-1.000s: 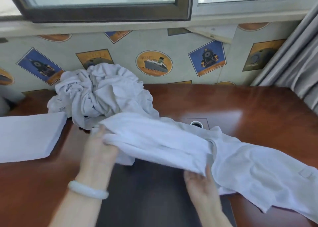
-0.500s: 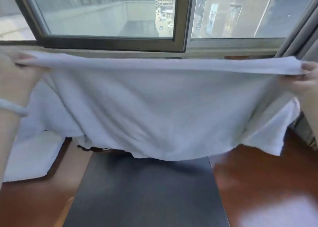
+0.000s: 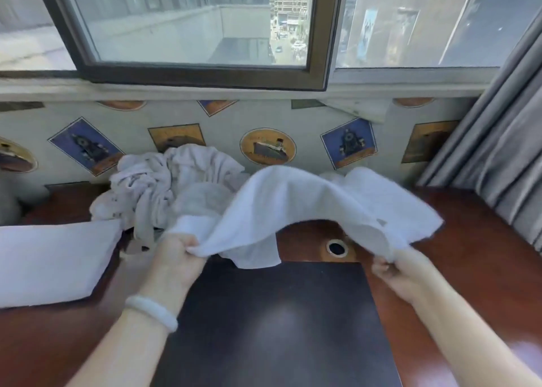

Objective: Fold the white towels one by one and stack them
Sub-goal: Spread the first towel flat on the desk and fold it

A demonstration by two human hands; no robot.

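A white towel point(image 3: 296, 207) billows in an arch above the desk, its far edge draped toward the wall. My left hand point(image 3: 176, 257) grips its near left corner and my right hand point(image 3: 396, 269) pinches its near right corner. Behind my left hand lies a crumpled heap of white towels point(image 3: 158, 187) against the wall. A folded white towel point(image 3: 50, 257) lies flat at the left edge of the desk. A white bracelet sits on my left wrist.
The reddish wooden desk point(image 3: 469, 269) has a dark inset pad point(image 3: 278, 322) at the front centre and a round cable hole point(image 3: 336, 247) behind it. Grey curtains point(image 3: 498, 163) hang at the right. A window and patterned wall panel stand behind the desk.
The towel, stretched wide and high in front of the window half a second ago, has come down toward the desk. Both hands have dropped lower and closer together, still holding its corners.
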